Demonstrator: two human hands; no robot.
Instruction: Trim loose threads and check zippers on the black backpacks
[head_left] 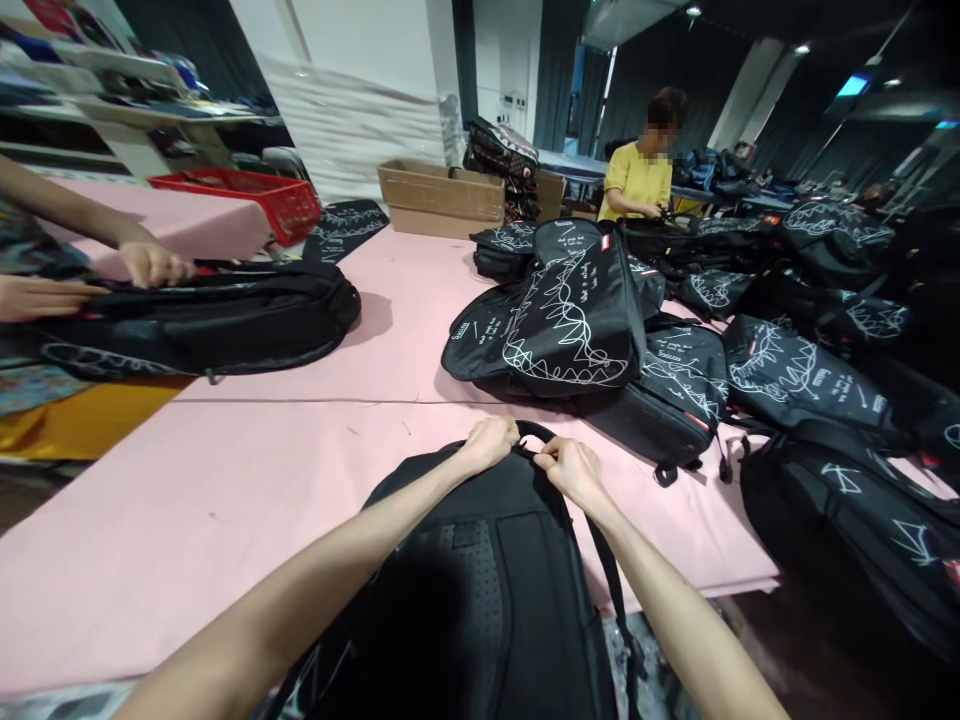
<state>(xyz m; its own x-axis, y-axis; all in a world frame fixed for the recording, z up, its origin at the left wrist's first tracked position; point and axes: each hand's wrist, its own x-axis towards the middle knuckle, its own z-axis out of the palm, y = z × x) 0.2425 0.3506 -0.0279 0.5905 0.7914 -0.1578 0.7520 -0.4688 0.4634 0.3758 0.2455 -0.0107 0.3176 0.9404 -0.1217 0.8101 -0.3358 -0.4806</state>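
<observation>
A black backpack (529,560) lies in front of me at the near edge of the pink table, its padded back panel and a strap facing up. At its top edge, my left hand (491,442) is closed on the fabric beside the carry handle. Just to the right, my right hand (571,468) pinches the same top edge, close to where the handle (536,432) meets the bag. What exactly lies between the fingertips is too small to make out. A loose black strap (611,570) hangs down along the bag's right side.
Black backpacks with white scribble prints (577,320) are piled ahead and to the right. At left, another person's hands (154,262) work on a black backpack (262,315). Farther back are a red crate (247,190), a cardboard box (442,200) and a person in yellow (637,180).
</observation>
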